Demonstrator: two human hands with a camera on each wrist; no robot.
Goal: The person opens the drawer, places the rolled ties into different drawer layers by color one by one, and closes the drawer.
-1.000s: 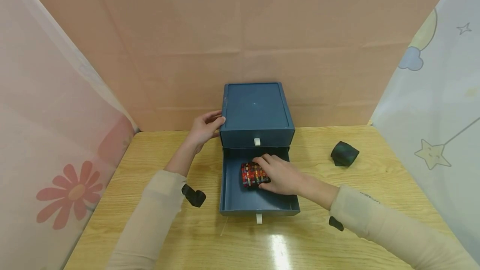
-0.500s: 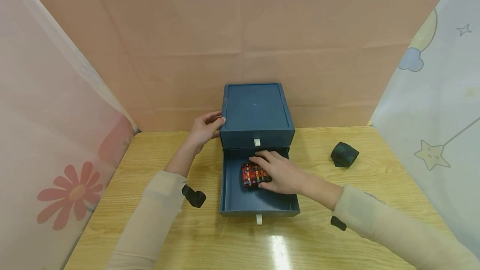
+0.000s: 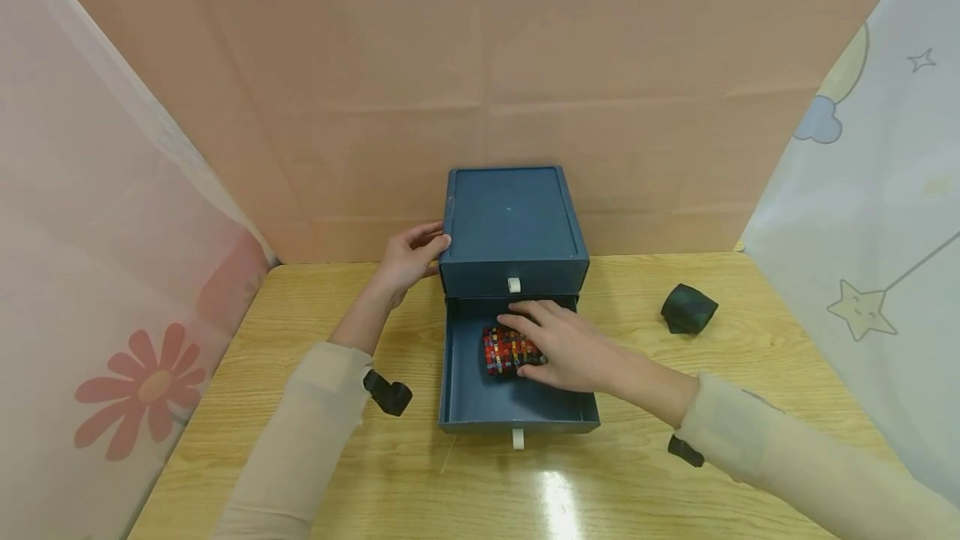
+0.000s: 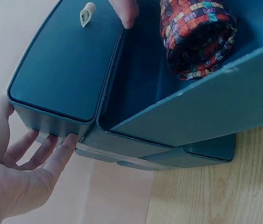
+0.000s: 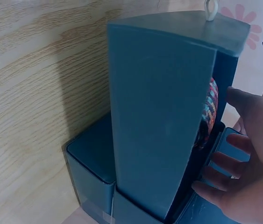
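A dark blue two-drawer box [image 3: 510, 219] stands at the back of the wooden table, its lower drawer [image 3: 517, 419] pulled out. A multicoloured woven roll [image 3: 501, 350] lies inside the drawer. My right hand [image 3: 536, 340] lies over the roll's right side with its fingers stretched towards the drawer's back. In the left wrist view one fingertip [image 4: 125, 11] shows by the upper drawer front, and the roll [image 4: 196, 37] lies uncovered. My left hand [image 3: 420, 250] rests flat against the box's left top corner, fingers [image 4: 52, 154] straight along its side.
A dark green roll [image 3: 688, 307] lies on the table to the right of the box. White pull tabs [image 3: 513, 283] hang on both drawer fronts. Pink and patterned fabric screens close in the table on the left, back and right.
My right hand's fingers have crept a little further towards the drawer's back over the roll. The left hand, the box and the drawer have not moved.
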